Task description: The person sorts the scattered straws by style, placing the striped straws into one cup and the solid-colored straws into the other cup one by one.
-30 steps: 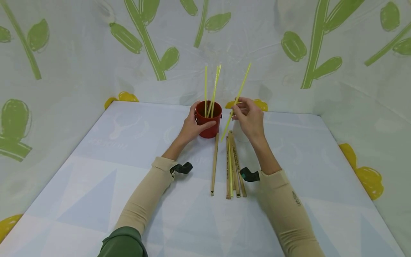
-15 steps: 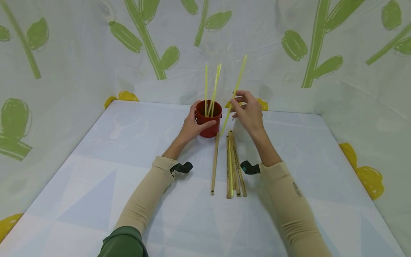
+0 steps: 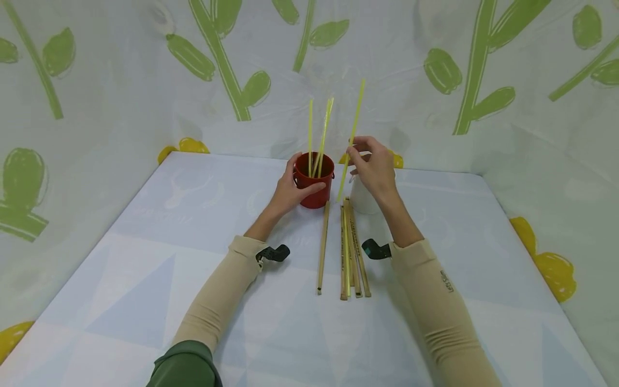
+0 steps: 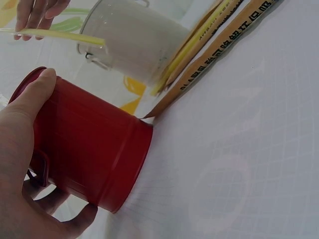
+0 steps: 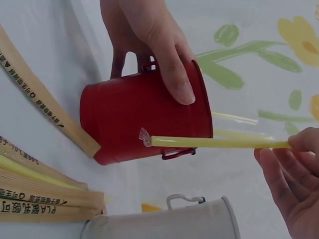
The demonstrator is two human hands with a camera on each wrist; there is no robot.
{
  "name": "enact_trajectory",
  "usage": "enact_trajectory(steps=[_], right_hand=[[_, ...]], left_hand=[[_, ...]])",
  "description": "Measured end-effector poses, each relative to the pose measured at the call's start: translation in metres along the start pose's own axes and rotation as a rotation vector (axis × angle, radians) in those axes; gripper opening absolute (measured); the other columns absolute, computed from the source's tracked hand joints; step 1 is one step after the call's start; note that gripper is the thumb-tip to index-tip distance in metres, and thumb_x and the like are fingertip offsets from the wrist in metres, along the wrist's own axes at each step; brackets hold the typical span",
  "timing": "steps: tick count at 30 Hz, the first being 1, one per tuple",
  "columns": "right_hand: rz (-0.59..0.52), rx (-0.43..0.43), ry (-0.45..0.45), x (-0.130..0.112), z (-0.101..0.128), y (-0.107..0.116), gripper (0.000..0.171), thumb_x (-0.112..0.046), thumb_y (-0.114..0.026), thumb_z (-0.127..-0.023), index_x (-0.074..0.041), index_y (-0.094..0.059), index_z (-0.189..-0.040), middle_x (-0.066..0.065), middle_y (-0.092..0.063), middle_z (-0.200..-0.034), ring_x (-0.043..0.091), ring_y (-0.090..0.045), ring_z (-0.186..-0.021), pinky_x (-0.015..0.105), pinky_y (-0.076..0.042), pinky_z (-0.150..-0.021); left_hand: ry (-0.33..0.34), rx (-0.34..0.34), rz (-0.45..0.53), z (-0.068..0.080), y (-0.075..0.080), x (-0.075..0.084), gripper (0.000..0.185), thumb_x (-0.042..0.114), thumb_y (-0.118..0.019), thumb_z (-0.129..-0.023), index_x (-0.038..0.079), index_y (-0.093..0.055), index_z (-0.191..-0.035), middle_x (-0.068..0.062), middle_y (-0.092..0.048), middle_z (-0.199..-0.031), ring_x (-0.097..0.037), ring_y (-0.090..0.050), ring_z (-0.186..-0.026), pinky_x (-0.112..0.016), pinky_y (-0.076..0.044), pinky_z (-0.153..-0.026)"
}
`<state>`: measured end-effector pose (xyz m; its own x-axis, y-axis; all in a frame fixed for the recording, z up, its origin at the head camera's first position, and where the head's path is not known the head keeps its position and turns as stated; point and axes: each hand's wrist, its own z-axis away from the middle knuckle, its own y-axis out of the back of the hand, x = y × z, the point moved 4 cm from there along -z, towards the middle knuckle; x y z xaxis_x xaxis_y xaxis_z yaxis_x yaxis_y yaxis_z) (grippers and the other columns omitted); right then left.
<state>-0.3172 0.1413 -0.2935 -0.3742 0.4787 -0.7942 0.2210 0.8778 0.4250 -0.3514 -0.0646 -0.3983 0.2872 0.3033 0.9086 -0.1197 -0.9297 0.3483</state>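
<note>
Leftmost, the left hand (image 3: 290, 193) wraps its grip around the red bucket (image 3: 315, 180) on the tabletop (image 3: 145, 258) (three yellow straws (image 3: 319, 137) inside). Beside it, the right hand (image 3: 374, 169) pinches another yellow straw (image 3: 352, 134), raised above wrapped straws (image 3: 350, 250), white bucket (image 3: 362, 200) behind.

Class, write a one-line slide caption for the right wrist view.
Left hand grips a red bucket while the right hand pinches a yellow straw beside it.
</note>
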Motion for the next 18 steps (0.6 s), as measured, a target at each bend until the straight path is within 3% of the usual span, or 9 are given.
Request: enact_trajectory(steps=[10, 18], right_hand=[[0.022, 0.041, 0.031, -0.018, -0.013, 0.003, 0.031, -0.027, -0.060, -0.098, -0.008, -0.062, -0.123, 0.009, -0.069, -0.112, 0.024, -0.072, -0.088, 0.029, -0.060, -0.068], [-0.024, 0.047, 0.020, -0.039, -0.024, 0.002, 0.032, -0.030, -0.060, -0.098, -0.011, -0.062, -0.123, 0.006, -0.068, -0.112, 0.019, -0.070, -0.089, 0.031, -0.061, -0.070]], left_hand=[[0.006, 0.001, 0.002, 0.002, 0.000, 0.000, 0.094, 0.042, -0.078, -0.081, 0.035, -0.018, -0.153, -0.001, -0.041, -0.151, -0.020, -0.043, -0.136, -0.046, -0.045, -0.108], [0.004, -0.003, 0.007, -0.001, -0.001, 0.000, 0.093, 0.042, -0.077, -0.082, 0.033, -0.018, -0.153, 0.000, -0.042, -0.151, -0.020, -0.044, -0.135, -0.047, -0.044, -0.109]])
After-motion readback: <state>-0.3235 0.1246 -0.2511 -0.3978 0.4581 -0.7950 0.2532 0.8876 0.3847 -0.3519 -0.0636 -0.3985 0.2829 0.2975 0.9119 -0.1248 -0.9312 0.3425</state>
